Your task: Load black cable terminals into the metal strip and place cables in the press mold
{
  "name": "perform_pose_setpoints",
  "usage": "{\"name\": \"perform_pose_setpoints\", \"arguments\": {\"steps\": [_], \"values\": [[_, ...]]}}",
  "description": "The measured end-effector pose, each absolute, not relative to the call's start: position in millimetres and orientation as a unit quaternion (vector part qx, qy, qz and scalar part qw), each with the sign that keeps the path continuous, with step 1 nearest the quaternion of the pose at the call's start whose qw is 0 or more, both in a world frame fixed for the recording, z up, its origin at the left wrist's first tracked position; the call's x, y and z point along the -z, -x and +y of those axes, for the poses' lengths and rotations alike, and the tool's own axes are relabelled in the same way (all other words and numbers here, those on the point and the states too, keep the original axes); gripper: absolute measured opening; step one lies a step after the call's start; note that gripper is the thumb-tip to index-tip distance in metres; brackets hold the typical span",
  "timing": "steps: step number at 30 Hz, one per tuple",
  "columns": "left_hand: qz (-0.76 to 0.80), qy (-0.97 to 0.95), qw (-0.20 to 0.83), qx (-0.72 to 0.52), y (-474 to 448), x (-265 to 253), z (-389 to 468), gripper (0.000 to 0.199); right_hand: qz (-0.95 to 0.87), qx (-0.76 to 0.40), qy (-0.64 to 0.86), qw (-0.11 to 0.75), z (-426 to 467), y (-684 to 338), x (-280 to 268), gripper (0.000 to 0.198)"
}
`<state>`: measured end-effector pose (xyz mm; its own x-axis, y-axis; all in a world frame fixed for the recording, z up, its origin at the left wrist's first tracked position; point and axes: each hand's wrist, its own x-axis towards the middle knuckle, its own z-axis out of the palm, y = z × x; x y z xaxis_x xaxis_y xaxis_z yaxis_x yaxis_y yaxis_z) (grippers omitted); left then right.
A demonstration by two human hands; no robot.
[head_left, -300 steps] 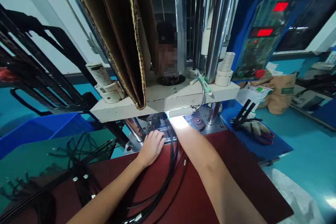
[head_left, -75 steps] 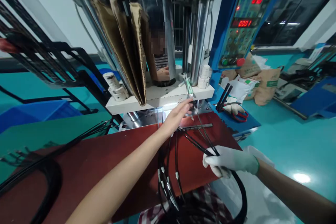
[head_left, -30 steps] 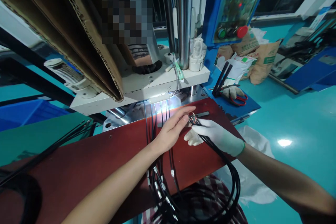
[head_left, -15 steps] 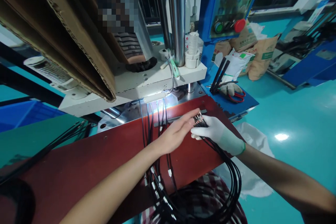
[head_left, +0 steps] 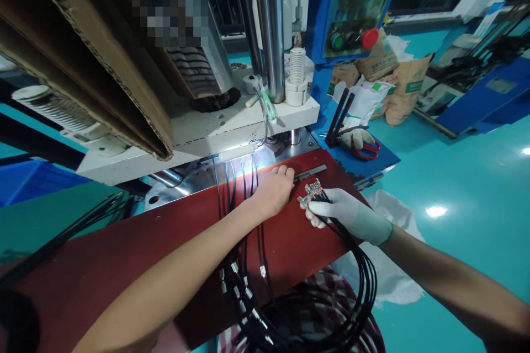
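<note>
Clasping a bundle of black cables (head_left: 367, 281), the gloved right hand (head_left: 345, 212) takes centre stage in the head view, above the surface (head_left: 290, 242) near its right edge! That grip is closed firmly round the cables, thumb on top, and their bright metal ends (head_left: 313, 190) fan out past the fingers. From the glove the bundle curves down beyond the front edge, looping above a checked cloth (head_left: 331, 280).

Across to the bare left hand (head_left: 276, 190): fingers curled, knuckles up, close to the back edge, right at the left end of a flat metal strip (head_left: 310, 172). Is anything in that grip? Cannot tell, the fingertips are out of sight. More cables (head_left: 217, 187) run from beneath the cream plate (head_left: 199, 135), over the back edge and under the left forearm, with silvery sleeves (head_left: 262, 271) towards the front edge. A white lamp (head_left: 236, 153) glows at the back. Past the right edge, a red-handled tool (head_left: 376, 148) lies on a blue stand (head_left: 385, 161).
</note>
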<state>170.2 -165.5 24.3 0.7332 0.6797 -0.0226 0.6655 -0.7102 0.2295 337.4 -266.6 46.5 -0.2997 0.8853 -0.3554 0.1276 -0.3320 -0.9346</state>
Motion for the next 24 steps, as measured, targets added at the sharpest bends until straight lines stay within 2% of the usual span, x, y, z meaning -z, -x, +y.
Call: {"name": "perform_pose_setpoints", "arguments": {"steps": [2,4,6,8,11,13,15,17,21,24], "values": [[0.365,-0.923,0.121,-0.037,-179.1,-27.2,-165.4,0.024,-0.507,-0.641,0.504,0.277,-267.8,-336.2,-45.0,0.035],[0.353,-0.914,0.180,-0.085,-187.8,-29.4,-164.7,0.025,-0.495,-0.671,0.487,0.259,-269.3,-333.9,-44.4,0.038],[0.348,-0.864,0.322,-0.168,-195.2,-31.1,-162.9,0.026,-0.475,-0.712,0.457,0.242,-271.2,-331.1,-46.5,0.045],[0.358,-0.744,0.518,-0.222,-198.0,-33.0,-160.9,0.037,-0.468,-0.741,0.426,0.226,-273.3,-328.2,-51.4,0.051],[0.380,-0.533,0.733,-0.185,-185.5,-36.0,-162.7,0.047,-0.466,-0.762,0.401,0.206,-275.7,-322.6,-60.4,0.050],[0.372,-0.430,0.808,-0.152,-166.3,-36.8,-169.5,0.035,-0.462,-0.771,0.396,0.190,-275.3,-316.9,-65.0,0.041],[0.348,-0.363,0.851,-0.152,-143.4,-35.5,-180.2,0.026,-0.472,-0.759,0.411,0.179,-272.7,-309.4,-67.0,0.031],[0.327,-0.341,0.862,-0.183,-122.6,-32.1,-192.3,0.033,-0.496,-0.728,0.441,0.173,-268.6,-299.8,-65.9,0.028],[0.372,-0.387,0.802,-0.261,-97.3,-22.9,-209.5,0.046,-0.555,-0.672,0.459,0.174,-261.0,-273.9,-59.0,0.038],[0.414,-0.399,0.755,-0.316,-90.9,-17.6,-213.2,0.045,-0.592,-0.628,0.476,0.172,-258.6,-252.7,-57.5,0.035]]}}
